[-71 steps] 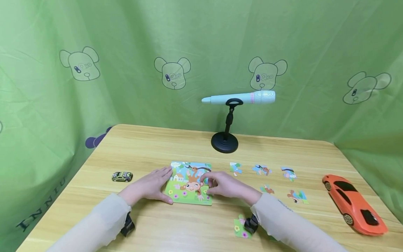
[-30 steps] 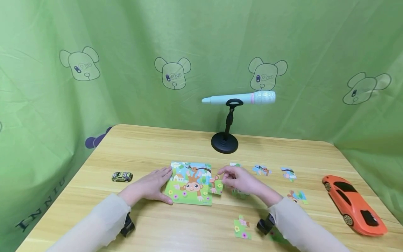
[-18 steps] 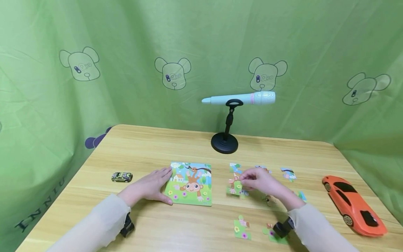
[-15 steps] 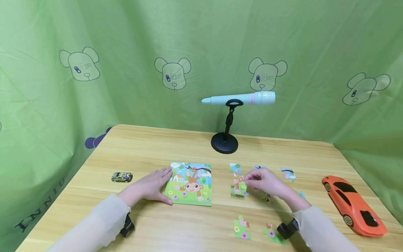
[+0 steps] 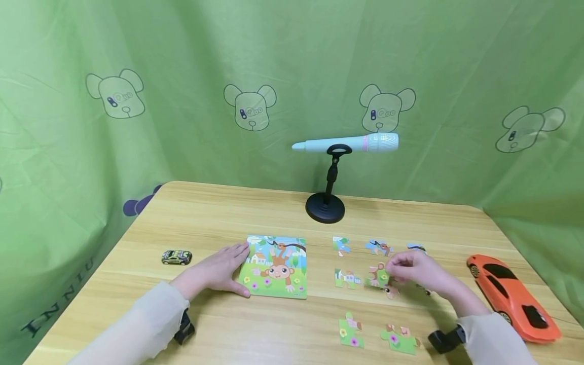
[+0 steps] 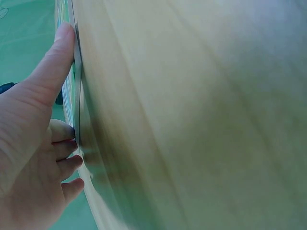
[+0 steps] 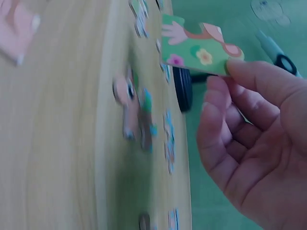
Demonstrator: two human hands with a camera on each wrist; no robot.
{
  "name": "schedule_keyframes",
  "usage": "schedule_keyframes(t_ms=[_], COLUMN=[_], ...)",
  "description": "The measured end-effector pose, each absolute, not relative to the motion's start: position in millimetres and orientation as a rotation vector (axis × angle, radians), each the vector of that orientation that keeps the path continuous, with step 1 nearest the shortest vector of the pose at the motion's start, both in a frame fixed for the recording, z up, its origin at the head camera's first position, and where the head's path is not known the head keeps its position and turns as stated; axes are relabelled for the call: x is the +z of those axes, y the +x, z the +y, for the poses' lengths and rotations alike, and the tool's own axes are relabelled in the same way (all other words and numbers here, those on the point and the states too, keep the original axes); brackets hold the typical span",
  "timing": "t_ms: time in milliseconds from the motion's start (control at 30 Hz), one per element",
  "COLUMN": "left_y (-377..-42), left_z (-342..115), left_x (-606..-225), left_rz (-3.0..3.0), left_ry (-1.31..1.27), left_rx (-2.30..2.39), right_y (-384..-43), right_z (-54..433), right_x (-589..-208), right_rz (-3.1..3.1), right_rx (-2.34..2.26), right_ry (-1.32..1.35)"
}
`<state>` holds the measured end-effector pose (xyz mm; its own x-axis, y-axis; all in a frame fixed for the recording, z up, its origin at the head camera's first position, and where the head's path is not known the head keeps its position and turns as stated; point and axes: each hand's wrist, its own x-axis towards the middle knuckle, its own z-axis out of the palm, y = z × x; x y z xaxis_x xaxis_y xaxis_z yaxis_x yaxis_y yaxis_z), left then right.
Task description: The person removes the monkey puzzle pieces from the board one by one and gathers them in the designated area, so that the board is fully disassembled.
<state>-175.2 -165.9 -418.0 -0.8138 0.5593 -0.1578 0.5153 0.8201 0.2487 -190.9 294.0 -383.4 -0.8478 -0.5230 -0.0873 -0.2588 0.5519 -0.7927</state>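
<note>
My right hand (image 5: 417, 271) pinches a jigsaw puzzle piece (image 7: 196, 45) between thumb and fingertips. Green grass, a pink and a yellow flower and part of a monkey show on it. In the head view the piece overlaps the monkey-face puzzle piece (image 5: 391, 292) behind it; the right wrist view has it raised off the tabletop. Fingers extended, my left hand (image 5: 221, 269) rests along the left edge of a square monkey picture board (image 5: 274, 266). Its thumb (image 6: 55, 57) lies at the board's near corner in the left wrist view.
Several loose pieces lie around, including a house piece (image 5: 347, 279), a bird piece (image 5: 379, 247) and a flower piece (image 5: 350, 332). A toy microphone (image 5: 347, 143) on a black stand (image 5: 325, 208) is behind. An orange toy car (image 5: 513, 299) stands right, a small toy car (image 5: 176, 257) left.
From the board's right side, my right hand has carried the puzzle piece rightward, past the house piece, to the middle of the loose pieces. My left hand has stayed at the board.
</note>
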Motion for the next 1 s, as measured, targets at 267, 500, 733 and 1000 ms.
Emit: schedule_keyframes(t_ms=[267,500,733,1000], left_y=[-176,-176,-175,-175], left_z=[-165,-165,-166,-166], left_x=[-419,-418,-419,-418], left_rz=[2.775,2.774,2.777,2.77], left_ry=[0.83,0.824,0.813,0.824], left_rx=[0.301,0.291,0.29,0.302], right_y=[-185,-176,-166,-155], right_z=[336,367,390,407], right_x=[-387,-397,-404,-411], right_rz=[2.247,2.073,1.918,1.891], right_rx=[-1.221,-1.229,-1.264,-1.263], right_ry=[-0.601,-0.608,-0.61,-0.617])
